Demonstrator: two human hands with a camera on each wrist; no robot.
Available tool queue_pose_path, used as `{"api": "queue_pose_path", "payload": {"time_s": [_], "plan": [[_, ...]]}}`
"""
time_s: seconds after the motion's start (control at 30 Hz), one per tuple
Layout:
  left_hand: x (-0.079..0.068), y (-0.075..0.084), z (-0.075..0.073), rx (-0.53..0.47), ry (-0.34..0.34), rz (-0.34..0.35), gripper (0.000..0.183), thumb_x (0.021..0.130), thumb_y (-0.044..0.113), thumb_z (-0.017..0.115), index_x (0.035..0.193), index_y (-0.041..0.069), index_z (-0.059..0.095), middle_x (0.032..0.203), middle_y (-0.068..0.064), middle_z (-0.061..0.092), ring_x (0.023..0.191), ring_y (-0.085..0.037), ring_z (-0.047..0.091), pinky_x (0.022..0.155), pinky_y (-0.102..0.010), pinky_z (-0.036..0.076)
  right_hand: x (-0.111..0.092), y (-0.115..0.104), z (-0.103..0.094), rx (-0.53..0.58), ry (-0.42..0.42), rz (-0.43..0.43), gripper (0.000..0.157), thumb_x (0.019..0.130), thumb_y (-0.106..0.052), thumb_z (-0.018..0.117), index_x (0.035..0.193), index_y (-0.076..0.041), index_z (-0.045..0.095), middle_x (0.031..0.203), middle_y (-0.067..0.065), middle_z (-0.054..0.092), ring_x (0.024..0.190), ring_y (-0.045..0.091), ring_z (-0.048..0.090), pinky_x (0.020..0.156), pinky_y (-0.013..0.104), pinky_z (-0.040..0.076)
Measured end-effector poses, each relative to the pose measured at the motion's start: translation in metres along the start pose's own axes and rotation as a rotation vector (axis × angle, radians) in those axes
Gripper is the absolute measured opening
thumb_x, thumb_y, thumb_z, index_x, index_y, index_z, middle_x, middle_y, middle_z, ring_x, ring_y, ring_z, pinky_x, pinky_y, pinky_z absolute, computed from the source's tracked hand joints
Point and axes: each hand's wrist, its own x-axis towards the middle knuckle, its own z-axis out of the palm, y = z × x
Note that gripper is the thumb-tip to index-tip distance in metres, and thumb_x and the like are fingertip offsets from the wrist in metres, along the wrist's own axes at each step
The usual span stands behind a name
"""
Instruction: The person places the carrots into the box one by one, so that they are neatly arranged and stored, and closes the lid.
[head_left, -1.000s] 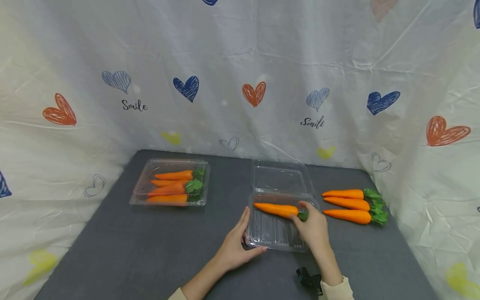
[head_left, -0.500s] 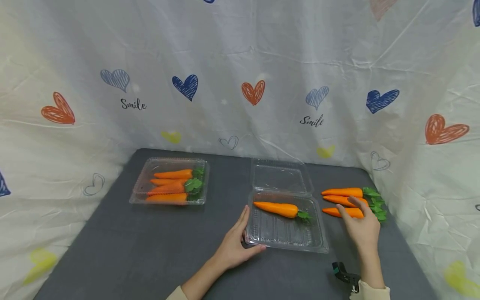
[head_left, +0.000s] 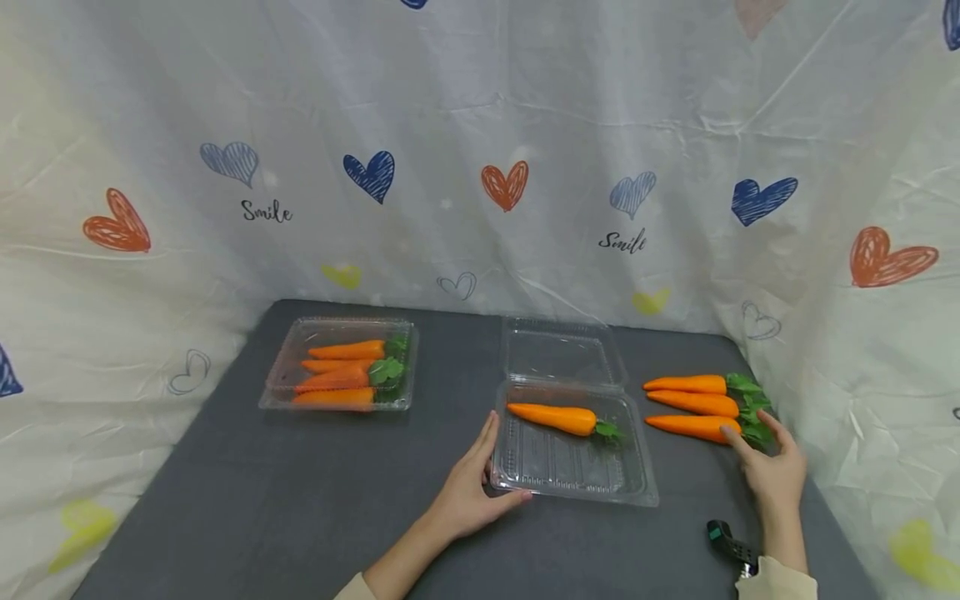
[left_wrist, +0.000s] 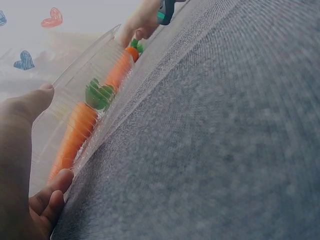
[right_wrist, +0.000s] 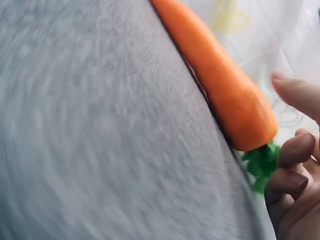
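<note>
A clear plastic clamshell container lies with its lid folded back, and one carrot with a green top is inside. My left hand holds its near left corner, thumb along the front edge and fingers at the left side. In the left wrist view the lower fingers bend against the wall. On the right, my right hand is over the leafy end of the nearest loose carrot. The right wrist view shows a gap between one extended digit and that carrot; fingers touch or nearly touch its leaves.
Two more loose carrots, a middle one and a far one, lie beside it. A closed clear container with several carrots stands at the left on the dark grey table. A printed curtain hangs behind.
My right hand has let go of the carrot in the container and moved right to the loose carrots, reaching the nearest one's leafy end. The left hand stays at the container's corner.
</note>
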Motion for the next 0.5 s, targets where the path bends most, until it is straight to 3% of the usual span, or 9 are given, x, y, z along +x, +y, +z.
{"api": "queue_pose_path", "payload": {"time_s": [0.1,0.17,0.27,0.43,0.5], "plan": [[-0.001,-0.001,0.000,0.002,-0.001,-0.003,0.119,0.085,0.055,0.086,0.172,0.019,0.014,0.178,0.007,0.011,0.073,-0.002,0.044,0.067,-0.021,0.045,0.003,0.008,0.003,0.067,-0.050,0.032,0.081,0.093,-0.036,0.083,0.164,-0.025,0.045,0.172,-0.002,0.033,0.058,0.012,0.053,0.054,0.021,0.047],[-0.001,-0.001,-0.001,0.003,0.001,-0.003,0.118,0.085,0.055,0.086,0.172,0.019,0.014,0.178,0.007,0.011,0.074,-0.002,0.044,0.067,-0.021,0.045,0.002,0.011,0.004,0.088,-0.074,0.023,0.081,0.093,-0.032,0.084,0.163,-0.024,0.045,0.167,-0.006,0.040,0.055,0.008,0.052,0.054,0.020,0.046],[-0.001,0.000,-0.001,-0.001,0.003,0.001,0.118,0.086,0.055,0.086,0.172,0.018,0.014,0.178,0.007,0.012,0.074,-0.002,0.044,0.067,-0.021,0.045,0.001,0.015,0.006,0.029,-0.087,-0.036,0.079,0.092,-0.032,0.086,0.161,-0.020,0.047,0.151,-0.011,0.052,0.055,0.005,0.054,0.056,0.019,0.047],[-0.001,0.000,-0.001,-0.007,-0.003,0.006,0.118,0.086,0.055,0.086,0.172,0.019,0.013,0.178,0.005,0.011,0.075,-0.002,0.044,0.068,-0.021,0.045,0.000,0.020,0.006,-0.093,-0.120,-0.144,0.080,0.094,-0.032,0.084,0.161,-0.013,0.045,0.112,-0.031,0.057,0.055,0.008,0.060,0.058,0.022,0.048],[0.000,0.000,-0.001,-0.002,-0.003,0.009,0.118,0.086,0.055,0.086,0.172,0.019,0.013,0.178,0.003,0.011,0.075,-0.002,0.044,0.069,-0.021,0.045,-0.001,0.020,0.006,-0.128,-0.138,-0.169,0.079,0.095,-0.033,0.083,0.161,-0.011,0.045,0.093,-0.031,0.062,0.055,0.010,0.061,0.057,0.025,0.047]]}}
